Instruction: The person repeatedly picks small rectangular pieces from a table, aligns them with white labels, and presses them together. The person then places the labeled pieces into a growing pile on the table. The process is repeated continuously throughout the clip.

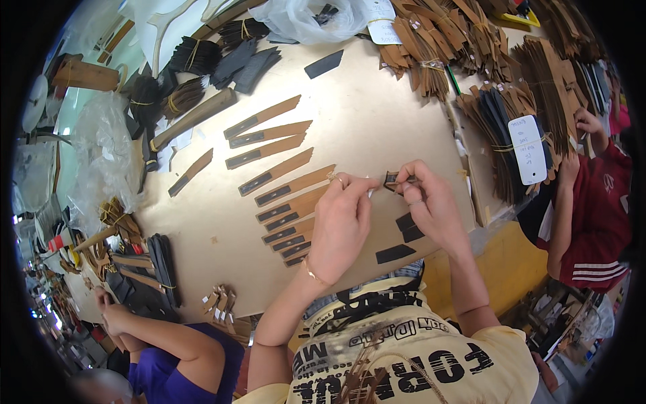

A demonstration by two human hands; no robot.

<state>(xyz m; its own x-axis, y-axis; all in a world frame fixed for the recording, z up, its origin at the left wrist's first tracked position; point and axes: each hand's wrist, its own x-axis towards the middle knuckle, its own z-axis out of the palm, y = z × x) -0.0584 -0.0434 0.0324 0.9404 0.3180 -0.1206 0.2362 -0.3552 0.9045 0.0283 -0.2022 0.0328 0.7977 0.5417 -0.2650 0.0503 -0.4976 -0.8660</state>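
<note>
Surface: pale workbench (377,114) in crowded workshop | Labels: white tag (527,149) on right bundle; clear bag (306,19) top | Hands: left hand (340,225), right hand (434,205) pinching small black piece (391,180) above bench centre-right.

On the worktop (377,114), a staggered column of long strips (276,175) lies left of the two hands, which meet over the near right part with the left hand (340,225) beside the right hand (431,205) and a small piece (391,180) between their fingertips. Loose flat pieces (402,237) lie under and just before the right hand. Bundled stacks (518,128) sit at the right edge and along the far edge behind, and a plastic bag (306,19) lies far back.
</note>
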